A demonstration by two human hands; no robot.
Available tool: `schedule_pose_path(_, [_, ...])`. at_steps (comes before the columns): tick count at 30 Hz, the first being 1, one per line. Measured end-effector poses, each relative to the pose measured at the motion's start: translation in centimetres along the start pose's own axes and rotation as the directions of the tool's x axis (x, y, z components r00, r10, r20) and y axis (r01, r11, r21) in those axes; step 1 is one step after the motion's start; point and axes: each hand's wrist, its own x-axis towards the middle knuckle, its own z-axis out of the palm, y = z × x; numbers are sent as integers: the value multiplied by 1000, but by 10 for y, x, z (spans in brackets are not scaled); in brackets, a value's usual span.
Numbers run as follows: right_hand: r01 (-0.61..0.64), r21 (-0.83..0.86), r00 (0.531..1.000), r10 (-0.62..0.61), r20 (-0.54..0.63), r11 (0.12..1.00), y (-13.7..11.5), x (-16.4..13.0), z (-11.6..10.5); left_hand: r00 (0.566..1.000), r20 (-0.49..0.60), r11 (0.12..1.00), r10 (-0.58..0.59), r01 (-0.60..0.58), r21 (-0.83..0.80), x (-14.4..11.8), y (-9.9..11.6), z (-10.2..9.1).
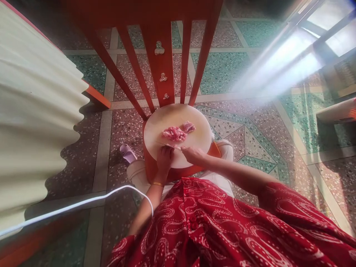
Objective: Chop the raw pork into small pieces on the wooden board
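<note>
Head view, looking down on a chair painted red-orange, with a slatted back. Round board, pale, lies on the seat. On it, a small heap of chopped meat, pink and whitish, just above the middle; one larger piece of meat sits beside it, on the right-hand side.

Right hand: fingers closed round the handle of a knife. Blade points left across the board, just below the heap, its far end over or beside the left fingers.

Left hand: at the board's near-left part, fingers bent at the blade. Cannot tell whether they pinch anything; tips obscured. Thin gold-coloured bracelet at that wrist.

Person wears a red patterned shirt and light trousers; legs either side of the seat. Purplish slipper on the left foot. White cable crosses lower left. Cream cloth with a wavy edge hangs at far left. Speckled floor, green and reddish panels, pale strips between; strong light upper right.
</note>
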Motion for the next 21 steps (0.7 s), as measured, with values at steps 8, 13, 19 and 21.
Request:
schedule_pose_path(8, [102, 24, 991, -99, -87, 995, -10, 29, 2, 999, -24, 999, 31, -30, 45, -2, -1, 0])
schedule_pose_path(13, [-47, -25, 999, 48, 12, 999, 24, -12, 11, 992, -123, 1000, 17, -19, -15, -1, 3, -2])
schedule_pose_path(19, [-36, -32, 999, 36, 16, 999, 18, -19, 12, 994, -107, 999, 15, -12, 36, -2, 1, 0])
schedule_pose_path(21, [-25, -18, 1000, 26, 11, 1000, 9, -6, 11, 995, -97, 999, 25, -21, 37, -3, -1, 2])
